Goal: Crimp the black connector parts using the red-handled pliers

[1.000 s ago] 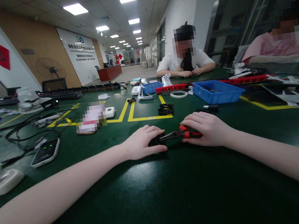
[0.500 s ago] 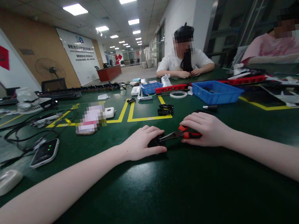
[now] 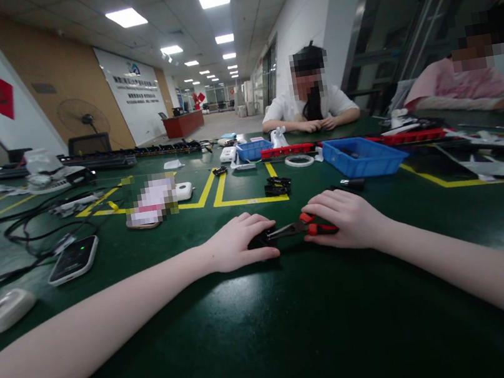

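Right-hand grip [image 3: 347, 219] clamps red-handled pliers [image 3: 302, 226], centre frame; left-hand grip [image 3: 241, 242] holds a black part [image 3: 259, 239] at their tips. Neither has visibly shifted, so the work seems at the same stage.

"What colours are the pliers [image 3: 292, 228]?"

"Red and black on the handles [image 3: 323, 229], grey metal at the nose."

"And the piece [image 3: 256, 241] in the left hand [image 3: 239, 241]?"

"Black, like the small parts [image 3: 277, 186] on the table [image 3: 256, 346]."

"The table itself?"

"Dark green, marked out in yellow lines [image 3: 251, 201]."

"Other colours?"

"A bright blue tray [image 3: 364, 164], a red strip [image 3: 286, 150], a white ring [image 3: 299, 165], a pink shirt [image 3: 458, 79]."
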